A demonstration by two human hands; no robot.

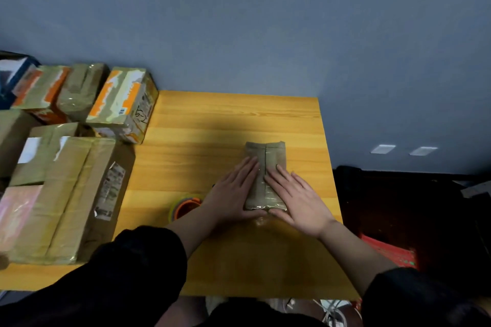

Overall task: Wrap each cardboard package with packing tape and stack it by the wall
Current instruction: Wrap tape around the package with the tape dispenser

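Left hand [233,194]: flat, fingers straight, pressing the package's left side. Right hand [297,199]: flat, fingers spread, pressing its right side. Package [265,167]: small, brown, taped along its top, lying on the surface [225,119] between both hands. Tape roll [183,207]: just left of the left hand. Large box [66,194]: at the surface's left edge. Taped boxes [122,103]: behind it, by the wall [239,21]; contents hidden.
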